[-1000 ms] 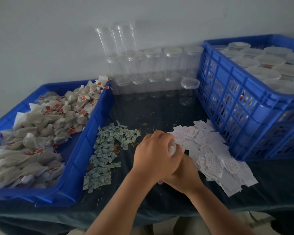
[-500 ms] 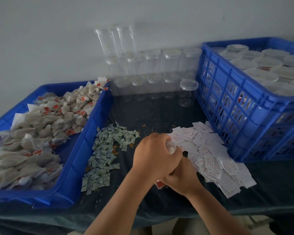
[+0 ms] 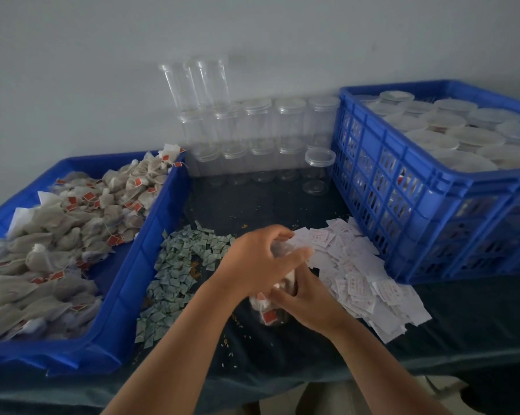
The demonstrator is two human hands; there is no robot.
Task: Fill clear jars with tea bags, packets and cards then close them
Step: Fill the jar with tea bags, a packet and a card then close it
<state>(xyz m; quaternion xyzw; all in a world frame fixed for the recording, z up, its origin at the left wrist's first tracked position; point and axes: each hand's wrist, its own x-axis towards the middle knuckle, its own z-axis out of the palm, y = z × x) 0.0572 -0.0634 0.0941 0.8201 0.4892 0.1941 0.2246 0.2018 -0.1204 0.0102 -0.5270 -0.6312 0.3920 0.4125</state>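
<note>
Jar sits tilted between 2 hands: right hand grips its body to steady it, left hand curls over its mouth, likely closing it.

- Just below centre, toward 6 o'clock, the left hand curls over the upper end of a clear jar; blur hides whether it holds a lid.
- The right hand grips the jar's body from the 4 o'clock side; tea bags and a red tag show inside it.
- At 9 o'clock, a blue tray holds heaped tea bags.
- Green packets lie at 7 o'clock, just beside the tray.
- White cards spread at 4 o'clock, touching the blue crate.
- The crate, at 2 o'clock, holds lidded jars.
- Empty jars stand stacked at 12 o'clock against the wall.
</note>
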